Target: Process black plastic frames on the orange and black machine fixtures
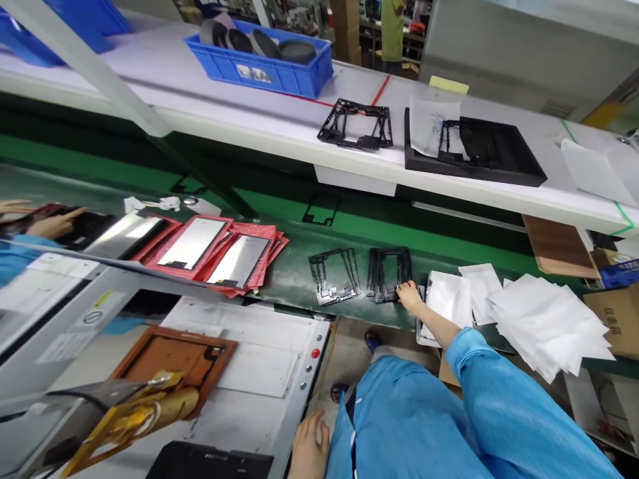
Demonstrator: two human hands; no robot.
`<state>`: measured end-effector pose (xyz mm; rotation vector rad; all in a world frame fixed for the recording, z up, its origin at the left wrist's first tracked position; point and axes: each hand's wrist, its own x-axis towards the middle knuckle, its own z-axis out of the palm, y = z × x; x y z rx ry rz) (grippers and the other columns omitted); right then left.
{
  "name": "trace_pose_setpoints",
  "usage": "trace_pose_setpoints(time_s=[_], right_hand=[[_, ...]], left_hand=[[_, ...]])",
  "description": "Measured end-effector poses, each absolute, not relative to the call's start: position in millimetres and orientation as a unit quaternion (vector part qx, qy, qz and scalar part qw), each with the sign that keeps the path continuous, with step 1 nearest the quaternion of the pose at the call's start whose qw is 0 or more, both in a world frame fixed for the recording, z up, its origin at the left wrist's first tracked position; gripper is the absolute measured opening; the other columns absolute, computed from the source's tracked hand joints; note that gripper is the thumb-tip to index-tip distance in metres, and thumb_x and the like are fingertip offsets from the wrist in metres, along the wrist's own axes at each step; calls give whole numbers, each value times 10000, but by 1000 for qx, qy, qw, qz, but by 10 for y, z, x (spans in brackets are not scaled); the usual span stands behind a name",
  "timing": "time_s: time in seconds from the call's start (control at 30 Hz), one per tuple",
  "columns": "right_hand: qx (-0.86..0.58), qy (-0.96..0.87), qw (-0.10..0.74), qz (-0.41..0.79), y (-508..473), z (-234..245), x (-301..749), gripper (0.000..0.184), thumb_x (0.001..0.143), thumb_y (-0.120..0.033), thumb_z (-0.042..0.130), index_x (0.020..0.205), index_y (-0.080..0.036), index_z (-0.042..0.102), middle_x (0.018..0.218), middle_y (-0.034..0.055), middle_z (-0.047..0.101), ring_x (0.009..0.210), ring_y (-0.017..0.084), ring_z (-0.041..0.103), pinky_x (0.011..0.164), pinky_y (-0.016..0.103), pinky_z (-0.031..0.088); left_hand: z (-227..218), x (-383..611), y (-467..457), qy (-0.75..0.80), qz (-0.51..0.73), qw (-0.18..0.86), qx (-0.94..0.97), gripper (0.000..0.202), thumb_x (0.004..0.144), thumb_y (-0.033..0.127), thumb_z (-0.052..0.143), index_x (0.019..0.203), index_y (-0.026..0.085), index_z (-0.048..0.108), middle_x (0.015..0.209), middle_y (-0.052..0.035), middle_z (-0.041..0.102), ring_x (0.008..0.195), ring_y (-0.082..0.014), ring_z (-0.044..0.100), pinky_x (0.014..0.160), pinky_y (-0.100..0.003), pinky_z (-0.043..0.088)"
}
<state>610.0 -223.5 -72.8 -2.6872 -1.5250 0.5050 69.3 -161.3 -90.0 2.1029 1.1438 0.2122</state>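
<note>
My right hand [409,296] reaches out to the green conveyor belt [439,249] and touches the near edge of a stack of black plastic frames [389,273]; its fingers are curled on the stack's corner. A second stack of black frames [333,275] lies just left of it. My left hand [309,447] rests low at the edge of the grey machine table [259,359], fingers together and flat, holding nothing. My blue sleeves and coat fill the lower right.
Red-bagged shiny panels [214,249] lie on the belt to the left, where another person's hand [52,223] works. White sheets [544,319] pile up at right. The upper shelf carries a blue bin [269,63], a black frame [357,125] and a black tray [474,156]. An orange fixture [172,356] sits on the machine.
</note>
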Motion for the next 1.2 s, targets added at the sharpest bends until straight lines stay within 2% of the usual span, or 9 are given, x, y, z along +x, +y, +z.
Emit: trace_pose_setpoints(time_s=[0.1, 0.33, 0.43, 0.57, 0.7, 0.77, 0.83, 0.97, 1.2], right_hand=[[-832, -526, 18, 177, -2270, -703, 6188, 66, 962, -188, 775, 1003, -136, 779, 1075, 140, 732, 1055, 263, 658, 1102, 414, 398], [-819, -540, 117, 155, -2291, -254, 6266, 233, 1103, -194, 538, 1187, -144, 749, 1161, 130, 676, 1039, 239, 627, 1029, 397, 473], [-800, -483, 324, 148, -2225, 217, 6217, 265, 1111, -292, 537, 1185, -180, 764, 1114, 115, 682, 1022, 249, 634, 974, 410, 514], [-677, -378, 586, 236, -2143, 986, 6030, 335, 1042, -496, 688, 872, -217, 759, 985, 74, 686, 940, 229, 626, 923, 393, 525], [-509, -214, 741, 382, -2080, 1511, 5777, 395, 923, -617, 821, 982, -236, 737, 855, 13, 587, 731, 163, 510, 893, 419, 550], [-445, -156, 765, 439, -2034, 1620, 5652, 388, 904, -600, 850, 995, -249, 715, 868, -9, 530, 673, 131, 438, 902, 424, 574], [-409, -119, 769, 477, -1978, 1645, 5537, 372, 895, -575, 869, 982, -258, 693, 878, -25, 485, 639, 112, 392, 903, 410, 599], [-381, -79, 760, 521, -1857, 1567, 5344, 381, 874, -548, 897, 999, -263, 678, 870, -38, 439, 631, 105, 406, 909, 376, 620], [-361, -53, 732, 575, -1645, 1466, 5070, 428, 853, -538, 923, 1059, -255, 677, 918, -24, 545, 774, 113, 572, 916, 308, 618]], left_hand=[[-855, 857, -1722, 454, 87, 372, 805, 384, 942, 490, 501, 1059, 254, 782, 1123, -132, 814, 1112, -361, 760, 1056, -579, 581], [-536, 1428, -1686, 452, 77, 402, 793, 411, 952, 511, 523, 1137, 245, 776, 1158, -125, 807, 1137, -357, 748, 1074, -582, 574], [-317, 1769, -1583, 449, 98, 426, 779, 409, 970, 522, 536, 1145, 241, 776, 1179, -123, 804, 1161, -346, 743, 1099, -584, 564], [18, 2405, -1378, 470, 146, 510, 706, 448, 961, 599, 612, 1169, 237, 775, 1243, -139, 799, 1185, -342, 749, 1090, -580, 578], [516, 3084, -998, 435, 233, 699, 517, 707, 965, 748, 570, 1409, 207, 668, 1442, -215, 721, 1290, -347, 724, 1091, -577, 589], [837, 3271, -791, 369, 275, 774, 434, 821, 992, 813, 420, 1488, 186, 606, 1497, -237, 678, 1328, -350, 704, 1104, -606, 581], [1151, 3302, -624, 318, 306, 805, 396, 779, 1017, 780, 397, 1496, 202, 603, 1541, -207, 652, 1358, -339, 685, 1145, -606, 557], [1543, 3037, -420, 318, 348, 786, 400, 658, 1014, 701, 537, 1451, 221, 649, 1470, -158, 711, 1331, -327, 697, 1142, -576, 569], [1574, 2565, -105, 339, 398, 754, 396, 597, 902, 681, 762, 1211, 169, 753, 1167, -141, 829, 1189, -310, 774, 1064, -530, 634]])
